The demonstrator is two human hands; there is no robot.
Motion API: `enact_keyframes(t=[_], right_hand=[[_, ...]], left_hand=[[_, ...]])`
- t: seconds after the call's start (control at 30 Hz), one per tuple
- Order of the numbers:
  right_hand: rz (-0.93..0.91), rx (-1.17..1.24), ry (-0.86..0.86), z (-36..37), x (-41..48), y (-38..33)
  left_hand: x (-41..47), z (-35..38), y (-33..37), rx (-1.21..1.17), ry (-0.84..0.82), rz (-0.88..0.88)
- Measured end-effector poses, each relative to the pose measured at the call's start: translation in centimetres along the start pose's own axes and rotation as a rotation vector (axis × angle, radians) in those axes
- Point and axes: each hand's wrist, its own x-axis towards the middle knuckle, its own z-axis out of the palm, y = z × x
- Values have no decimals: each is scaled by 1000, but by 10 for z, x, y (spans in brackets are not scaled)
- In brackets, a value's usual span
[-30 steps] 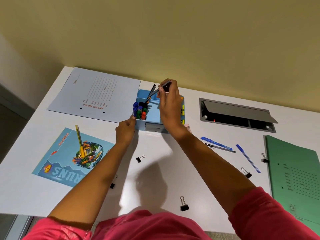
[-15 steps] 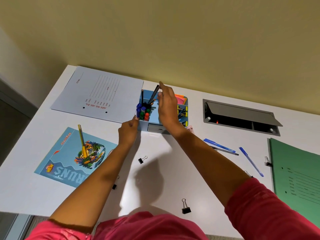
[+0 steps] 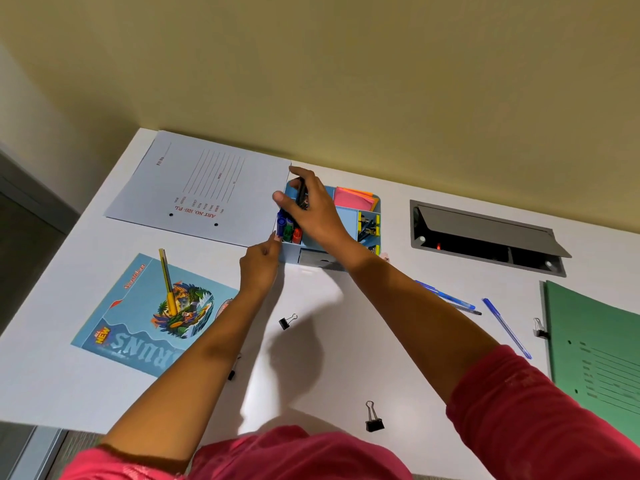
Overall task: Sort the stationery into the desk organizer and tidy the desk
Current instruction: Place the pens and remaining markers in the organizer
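Observation:
A light-blue desk organizer (image 3: 346, 216) stands at the back of the white desk (image 3: 311, 358). Its left compartment holds blue, green and red markers (image 3: 289, 230); pink sticky notes (image 3: 353, 199) and yellow clips (image 3: 369, 226) fill the right side. My right hand (image 3: 308, 206) hovers over the left compartment, fingers closed on a black pen (image 3: 302, 194) that points down into it. My left hand (image 3: 261, 268) rests its fingertips against the organizer's front-left corner. Blue pens (image 3: 446, 296) and another blue pen (image 3: 505, 327) lie to the right. Black binder clips (image 3: 287, 321) (image 3: 373, 418) (image 3: 539, 329) are scattered on the desk.
A pale file folder (image 3: 204, 188) lies at the back left. A blue booklet (image 3: 145, 317) with a yellow pen (image 3: 168, 282) on it sits at the left front. A green folder (image 3: 599, 351) is at the right edge. A grey cable hatch (image 3: 485, 237) is open behind the pens.
My right hand has dropped lower and shifted left over the marker compartment, bringing the black pen from tilted above the organizer down into it. The left hand stays at the corner.

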Motion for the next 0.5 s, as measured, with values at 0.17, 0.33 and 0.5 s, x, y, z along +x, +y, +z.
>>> enact_keyframes(t=[0.17, 0.33, 0.5], right_hand=[[-92, -103, -46, 13, 4, 0], [-35, -125, 103, 7, 8, 6], [20, -212, 183, -5, 4, 17]], left_hand=[[1, 0, 0, 39, -16, 11], [2, -1, -3, 34, -6, 19], [1, 0, 0, 38, 6, 20]])
